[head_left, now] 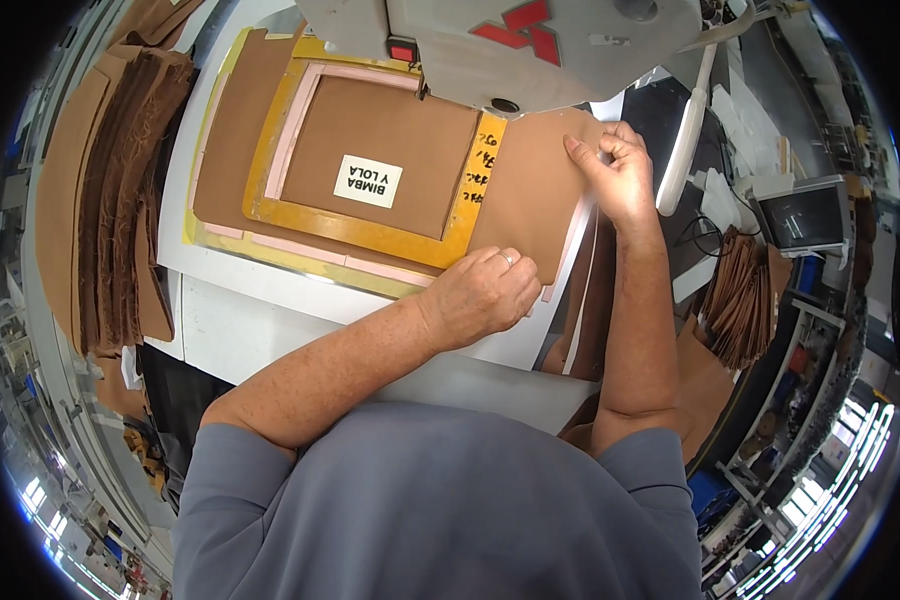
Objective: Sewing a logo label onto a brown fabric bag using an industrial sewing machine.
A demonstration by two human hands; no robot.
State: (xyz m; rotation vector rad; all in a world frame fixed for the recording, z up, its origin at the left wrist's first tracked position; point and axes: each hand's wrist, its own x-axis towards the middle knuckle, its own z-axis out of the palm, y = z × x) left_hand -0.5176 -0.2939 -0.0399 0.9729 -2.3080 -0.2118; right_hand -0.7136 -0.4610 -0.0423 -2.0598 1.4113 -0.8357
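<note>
A flat brown leather-like panel (pixel 538 185) lies under a yellow frame template (pixel 355 238), its right part sticking out past the frame. At the panel's near right corner, my left hand (pixel 485 293) is closed with curled fingers, a ring on one of them; its fingertips are partly hidden. My right hand (pixel 618 178) pinches the panel's far right edge, thumb on top and fingers at the rim. Inside the frame is more brown material with a white printed label (pixel 368 181) on it. Over the far side hangs a grey sewing machine head (pixel 570 55).
A thick stack of brown pieces (pixel 120 200) stands at the left. On the right are a bundle of brown strips (pixel 738 300), a dark screen-like box (pixel 802 218) and a pale lever (pixel 686 150). A white board (pixel 305 285) lies beneath the template.
</note>
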